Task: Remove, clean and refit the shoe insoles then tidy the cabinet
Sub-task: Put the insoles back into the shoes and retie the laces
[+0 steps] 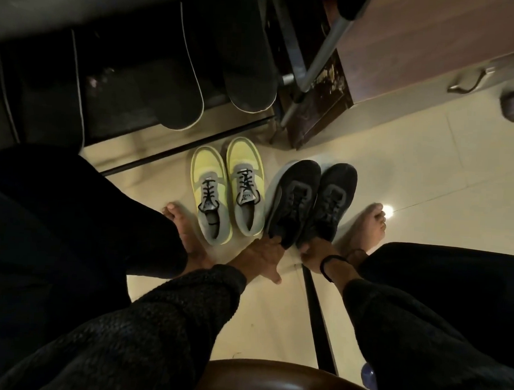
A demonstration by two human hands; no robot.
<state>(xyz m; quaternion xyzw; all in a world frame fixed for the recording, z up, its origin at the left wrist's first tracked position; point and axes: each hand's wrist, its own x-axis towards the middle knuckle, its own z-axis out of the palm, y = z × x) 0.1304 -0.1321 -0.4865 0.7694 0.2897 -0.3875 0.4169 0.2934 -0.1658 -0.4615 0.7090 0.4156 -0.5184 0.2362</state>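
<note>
black shoes (311, 203) side by side, heels gripped by left hand (260, 255), right hand (318, 253)

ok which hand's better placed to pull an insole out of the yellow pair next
Left, probably. The left hand grips the nearer black shoe's heel right beside the yellow pair; the right hand is farther off.

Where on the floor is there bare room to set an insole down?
Free: the pale floor right of the black shoes, up to the wooden cabinet; also the strip between the two sleeves, nearer than the hands. Crowded: yellow shoes and black shoes sit side by side, a bare foot at each side; left hand and right hand grip the black heels.
</note>
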